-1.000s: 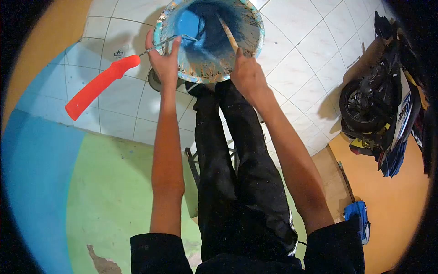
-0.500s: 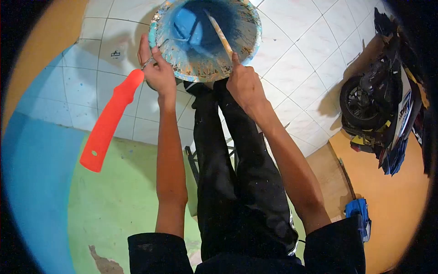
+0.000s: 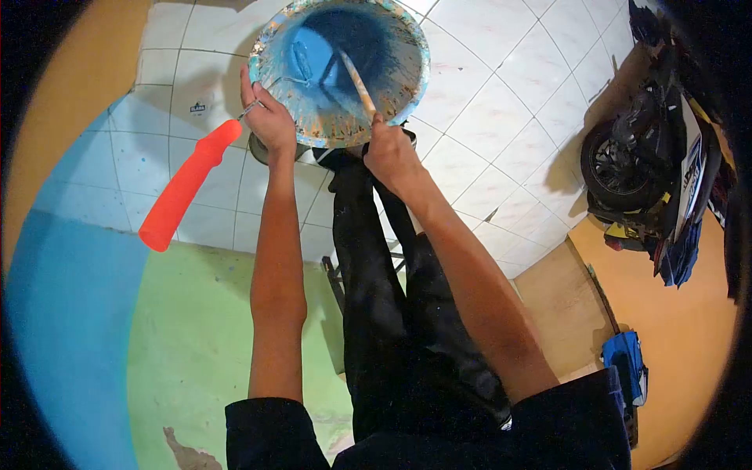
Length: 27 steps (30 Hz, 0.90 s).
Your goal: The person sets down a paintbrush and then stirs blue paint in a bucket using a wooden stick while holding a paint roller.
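A paint-spattered bucket (image 3: pixel 420 78) holds blue paint (image 3: pixel 319 39) at the top of the head view. My left hand (image 3: pixel 270 124) is closed at the bucket's left rim, with the thumb uppermost; some fingers are hidden. A paint roller with a red handle (image 3: pixel 188 186) lies across that rim. Its metal rod passes by my left fingers into the bucket, where the roller end sits in the paint. In my right hand (image 3: pixel 392 155) is a paint-stained wooden stick (image 3: pixel 359 84), gripped at its near end. The stick's far end slants down into the bucket.
White tiles (image 3: pixel 470 117) cover the floor around the bucket. A motorcycle (image 3: pixel 627 168) stands at the right. My legs (image 3: pixel 372 298) are below the bucket, with a dark metal frame (image 3: pixel 335 286) beside them. A blue object (image 3: pixel 624 360) is at the lower right.
The bucket, both hands and the stick have shifted left and slightly down in view. The roller's red handle has swung up at its lower end. Both hands keep their holds.
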Available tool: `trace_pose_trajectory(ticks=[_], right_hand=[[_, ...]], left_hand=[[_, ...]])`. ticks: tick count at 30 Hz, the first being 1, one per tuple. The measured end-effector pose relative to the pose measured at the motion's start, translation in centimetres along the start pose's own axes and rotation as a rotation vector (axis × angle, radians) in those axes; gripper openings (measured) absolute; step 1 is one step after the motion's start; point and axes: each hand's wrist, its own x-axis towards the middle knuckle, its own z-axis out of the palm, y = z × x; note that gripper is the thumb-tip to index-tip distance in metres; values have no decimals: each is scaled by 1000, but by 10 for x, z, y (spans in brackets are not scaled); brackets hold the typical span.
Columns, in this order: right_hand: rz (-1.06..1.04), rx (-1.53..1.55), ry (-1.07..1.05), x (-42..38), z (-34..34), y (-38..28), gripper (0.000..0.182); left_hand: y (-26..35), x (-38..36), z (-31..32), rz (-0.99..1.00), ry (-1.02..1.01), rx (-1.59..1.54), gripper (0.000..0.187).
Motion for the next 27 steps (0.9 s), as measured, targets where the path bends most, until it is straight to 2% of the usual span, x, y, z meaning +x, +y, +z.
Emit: trace_pose_trajectory(ticks=[4, 6, 8, 11, 13, 15, 17, 19, 20, 22, 23, 25, 27], right_hand=[[51, -1, -90, -5, -7, 0, 47], [6, -1, -57, -5, -11, 1, 22], [9, -32, -89, -3, -18, 1, 21], [20, -54, -155, -5, -22, 4, 21], [21, -49, -181, -7, -27, 5, 21], [85, 1, -270, -7, -27, 4, 28], [23, -64, -260, -15, -26, 7, 32], [51, -54, -263, -20, -30, 5, 40], [45, -53, -280, -19, -32, 4, 40], [29, -50, -159, -22, -36, 3, 40], [33, -51, -168, -21, -34, 1, 40], [19, -80, -37, -5, -32, -4, 53], [0, -97, -1, 9, -14, 8, 58]], left_hand=[[2, 2, 0, -7, 5, 16, 40], [1, -1, -1, 15, 8, 61, 40], [1, 2, 0, 43, 27, 103, 40], [2, 2, -2, -15, -23, 114, 41], [2, 1, -3, 57, -52, 179, 43], [0, 7, -2, 78, -97, 170, 44], [0, 8, 3, 90, -148, 153, 46], [5, 12, 2, -32, -223, 234, 46], [-5, 13, 4, 90, -155, 256, 47], [-10, 12, 2, 52, -174, 255, 47], [-10, 11, 2, -3, -204, 230, 47], [0, 11, 0, -115, -260, 183, 48], [4, 13, -2, -116, -268, 123, 48]])
